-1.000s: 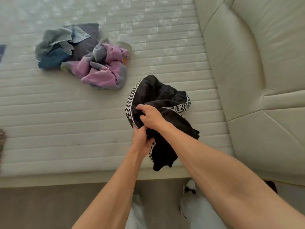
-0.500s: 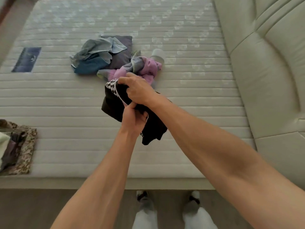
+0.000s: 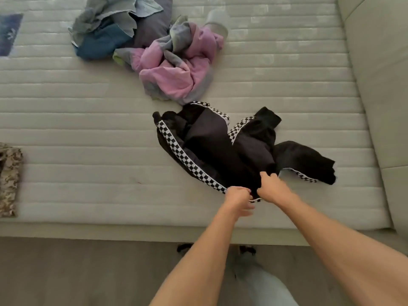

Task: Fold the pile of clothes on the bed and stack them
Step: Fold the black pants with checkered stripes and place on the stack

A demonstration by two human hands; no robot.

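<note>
Half a second back, bunched up mid-air in both fists; now black checker-striped pants [image 3: 220,146] flopped down on the bed [image 3: 66,120], near edge. Left hand [image 3: 237,196] and right hand [image 3: 273,187] pinching the waistband. Ready for flattening; pile [image 3: 154,47] waiting behind.

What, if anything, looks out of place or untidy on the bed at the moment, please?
Nothing looks damaged. The black checkered-trim garment lies twisted and crumpled, both hands at its near edge. The pink garment and blue-grey clothes remain heaped, unfolded, further back.
</note>
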